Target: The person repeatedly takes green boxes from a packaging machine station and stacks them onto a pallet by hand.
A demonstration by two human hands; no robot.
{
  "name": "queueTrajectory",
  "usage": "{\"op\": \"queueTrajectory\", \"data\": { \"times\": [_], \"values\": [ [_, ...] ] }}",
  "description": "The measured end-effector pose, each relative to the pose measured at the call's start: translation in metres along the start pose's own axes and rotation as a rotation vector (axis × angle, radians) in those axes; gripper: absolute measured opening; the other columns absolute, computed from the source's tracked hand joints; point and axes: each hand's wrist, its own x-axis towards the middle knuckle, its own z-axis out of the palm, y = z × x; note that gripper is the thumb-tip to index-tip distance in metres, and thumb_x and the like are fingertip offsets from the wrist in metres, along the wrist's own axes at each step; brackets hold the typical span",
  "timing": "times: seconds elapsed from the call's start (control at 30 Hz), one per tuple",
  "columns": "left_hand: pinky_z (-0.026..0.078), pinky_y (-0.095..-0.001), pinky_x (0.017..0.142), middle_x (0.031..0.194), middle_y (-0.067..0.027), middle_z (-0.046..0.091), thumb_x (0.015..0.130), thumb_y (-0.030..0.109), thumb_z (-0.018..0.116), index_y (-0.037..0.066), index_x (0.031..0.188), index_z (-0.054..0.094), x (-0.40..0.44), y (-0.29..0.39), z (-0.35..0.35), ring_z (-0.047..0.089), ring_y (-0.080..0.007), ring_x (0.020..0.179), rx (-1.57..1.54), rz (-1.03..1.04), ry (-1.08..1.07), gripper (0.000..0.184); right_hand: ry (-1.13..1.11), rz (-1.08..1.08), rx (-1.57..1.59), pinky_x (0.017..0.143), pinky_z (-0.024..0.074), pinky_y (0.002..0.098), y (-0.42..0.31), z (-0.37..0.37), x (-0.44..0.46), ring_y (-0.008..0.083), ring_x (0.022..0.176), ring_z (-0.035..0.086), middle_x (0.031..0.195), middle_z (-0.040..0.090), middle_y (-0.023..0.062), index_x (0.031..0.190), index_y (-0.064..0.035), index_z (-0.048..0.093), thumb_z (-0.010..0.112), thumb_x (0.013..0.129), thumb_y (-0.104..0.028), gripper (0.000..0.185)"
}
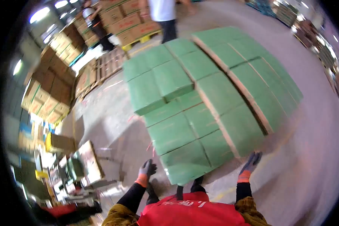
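With both gloved hands low in the frame, the stack of green boxes (229, 90) sits straight ahead of them, filling the center. Right hand (252, 161): open, fingers extended, just off the near edge, close to the end of the dark gap; it's the nearer one. Left hand (150, 167): fingers loosely bent, nothing seen in it, beside the stack's lower-left corner. Can't tell if either touches. Gap and main seams run upper left to lower right, toward the right hand; overall long axis unclear. Top isn't flat: boxes at upper left stand higher than those at lower left. Surface around is hard, scuffed floor (105, 132). Room: warehouse, brown cartons (45, 90) at left, wooden pallet (111, 64) upper left, person in a white shirt (162, 9) beyond the stack, another person (96, 22) upper left.
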Motion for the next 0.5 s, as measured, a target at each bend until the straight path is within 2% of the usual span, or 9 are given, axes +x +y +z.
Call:
{"op": "queueTrajectory", "data": {
  "times": [0.07, 0.17, 0.27, 0.3, 0.33, 0.37, 0.4, 0.43, 0.5],
  "values": [
    [0.051, -0.0355, 0.057, 0.09, -0.0132, 0.066, 0.086, 0.041, 0.063, 0.008, 0.113, 0.056, -0.011, -0.006, -0.103, 0.063, -0.0253, 0.07, -0.021, -0.015, 0.207, 0.043, -0.189, -0.244, -0.167, 0.108, 0.0326, 0.0323, 0.015, 0.026, -0.026, 0.0191, 0.132, 0.033, 0.147, 0.029, 0.0122, 0.141, 0.0016, 0.029, 0.044, 0.098, -0.016, 0.049],
    [0.048, -0.0382, 0.054, 0.087, -0.014, 0.063, 0.085, 0.048, 0.061, 0.01, 0.11, 0.053, -0.051, -0.015, -0.224, 0.06, -0.0268, 0.067, -0.319, 0.065, 0.392, 0.045, -0.475, -0.108, -0.075, 0.107, 0.0333, 0.034, 0.045, 0.091, -0.089, 0.0189, 0.132, 0.034, 0.147, 0.032, 0.0089, 0.141, -0.0012, 0.031, 0.042, 0.098, -0.018, 0.048],
    [0.046, -0.0366, 0.054, 0.079, -0.0115, 0.06, 0.087, 0.053, 0.054, 0.014, 0.108, 0.051, -0.053, -0.031, -0.349, 0.058, -0.0249, 0.064, -0.537, 0.143, 0.459, 0.045, -0.677, 0.292, -0.14, 0.104, 0.035, 0.0392, 0.077, 0.163, -0.194, 0.0183, 0.132, 0.035, 0.145, 0.035, 0.0036, 0.141, -0.0057, 0.034, 0.043, 0.098, -0.021, 0.047],
    [0.044, -0.0382, 0.054, 0.087, -0.0128, 0.059, 0.088, 0.056, 0.05, 0.013, 0.106, 0.048, -0.051, -0.042, -0.399, 0.057, -0.0254, 0.072, -0.47, 0.263, 0.307, 0.047, -0.759, 0.285, -0.312, 0.101, 0.0368, 0.0444, 0.082, 0.194, -0.244, 0.0187, 0.129, 0.04, 0.142, 0.04, 0.0015, 0.141, -0.0115, 0.036, 0.043, 0.097, -0.023, 0.046],
    [0.046, -0.0426, 0.064, 0.103, -0.0163, 0.056, 0.087, 0.058, 0.048, 0.01, 0.115, 0.046, -0.047, -0.039, -0.43, 0.056, -0.029, 0.085, -0.611, 0.128, 0.527, 0.056, -0.883, 0.315, -0.299, 0.101, 0.0362, 0.0427, 0.121, 0.207, -0.275, 0.0186, 0.127, 0.041, 0.141, 0.041, 0.001, 0.14, -0.0135, 0.037, 0.048, 0.095, -0.029, 0.049],
    [0.045, -0.0442, 0.069, 0.111, -0.0182, 0.053, 0.087, 0.06, 0.048, 0.007, 0.121, 0.043, -0.048, -0.038, -0.464, 0.055, -0.0309, 0.09, -0.686, 0.129, 0.58, 0.063, -1.0, 0.346, -0.289, 0.101, 0.0355, 0.041, 0.163, 0.215, -0.303, 0.0184, 0.124, 0.042, 0.14, 0.041, 0.0005, 0.14, -0.0155, 0.038, 0.053, 0.093, -0.035, 0.053],
    [0.045, -0.0457, 0.074, 0.119, -0.0202, 0.051, 0.086, 0.061, 0.047, 0.005, 0.126, 0.04, -0.048, -0.037, -0.494, 0.054, -0.0327, 0.095, -0.76, 0.128, 0.633, 0.069, -1.028, 0.541, -0.293, 0.101, 0.0347, 0.0434, 0.168, 0.235, -0.347, 0.0188, 0.124, 0.042, 0.139, 0.042, -0.0001, 0.14, -0.0179, 0.037, 0.052, 0.093, -0.036, 0.053],
    [0.043, -0.0468, 0.088, 0.127, -0.0227, 0.047, 0.084, 0.064, 0.047, 0.003, 0.136, 0.032, -0.054, -0.032, -0.515, 0.053, -0.0358, 0.106, -0.776, 0.13, 0.666, 0.081, -1.047, 0.741, -0.304, 0.1, 0.0339, 0.0457, 0.173, 0.25, -0.39, 0.0191, 0.124, 0.041, 0.139, 0.042, -0.0007, 0.141, -0.0204, 0.036, 0.05, 0.094, -0.037, 0.052],
    [0.041, -0.0474, 0.093, 0.13, -0.0217, 0.046, 0.084, 0.065, 0.047, 0.003, 0.138, 0.03, -0.058, -0.034, -0.567, 0.051, -0.0364, 0.112, -0.87, 0.187, 0.671, 0.084, -1.102, 0.971, -0.432, 0.1, 0.0318, 0.049, 0.22, 0.276, -0.449, 0.0214, 0.123, 0.04, 0.141, 0.038, 0.0013, 0.143, -0.0259, 0.03, 0.047, 0.093, -0.045, 0.057]
  ]
}}
